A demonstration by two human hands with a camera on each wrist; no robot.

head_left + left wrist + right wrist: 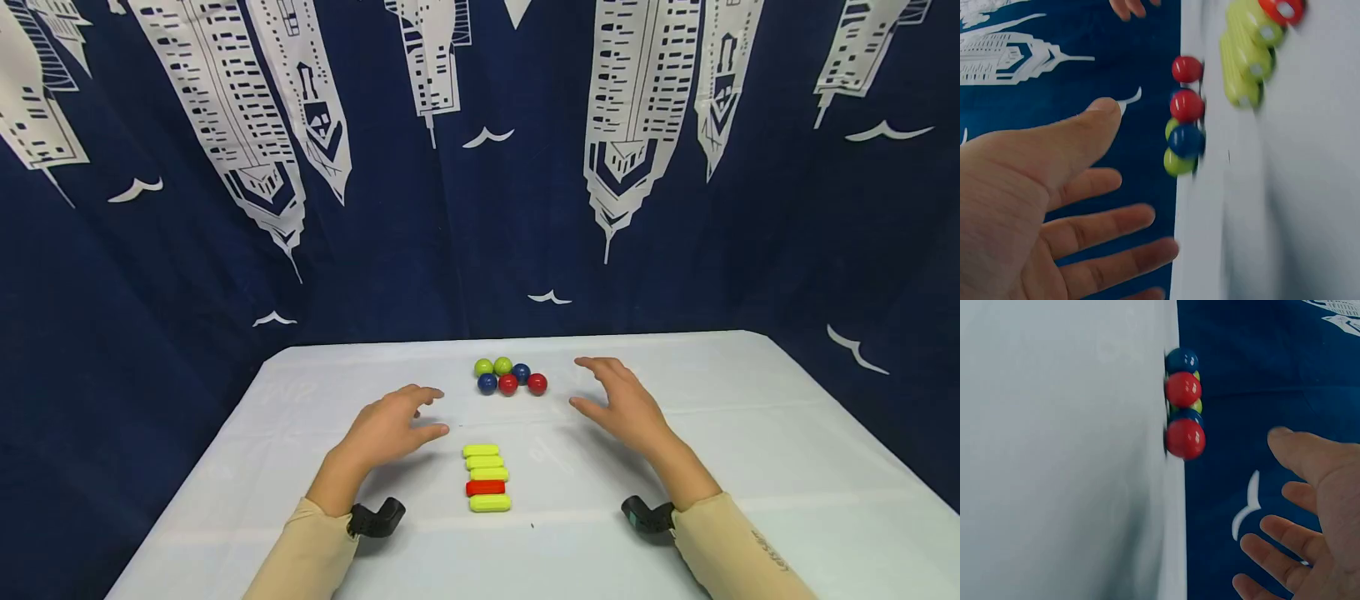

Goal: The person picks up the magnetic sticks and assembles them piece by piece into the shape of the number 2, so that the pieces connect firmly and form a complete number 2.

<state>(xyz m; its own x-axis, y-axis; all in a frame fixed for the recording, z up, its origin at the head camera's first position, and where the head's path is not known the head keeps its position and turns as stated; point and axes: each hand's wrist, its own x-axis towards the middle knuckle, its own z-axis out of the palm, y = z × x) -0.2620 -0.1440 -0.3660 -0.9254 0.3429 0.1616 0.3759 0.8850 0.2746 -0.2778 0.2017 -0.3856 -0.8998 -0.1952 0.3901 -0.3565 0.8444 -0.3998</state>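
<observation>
Both hands hover over the white table with nothing in them. My left hand (386, 427) has its fingers spread, left of the balls and short sticks. On the other side, my right hand (626, 407) reaches in with thumb and fingers apart, nearest to a red ball (537, 384). Two rows of shiny balls sit together: green balls (503, 366) and a blue ball (521, 373) behind, another blue ball (487, 383) and red balls in front. Closer to me lie several yellow sticks (489, 474) in a column, with one red stick (487, 487) among them.
A white cloth covers the table (300, 392). Behind it hangs a dark blue curtain (450, 250) printed with white buildings and birds. Black wrist cameras (377, 517) sit at the cuffs of the beige sleeves (307, 550).
</observation>
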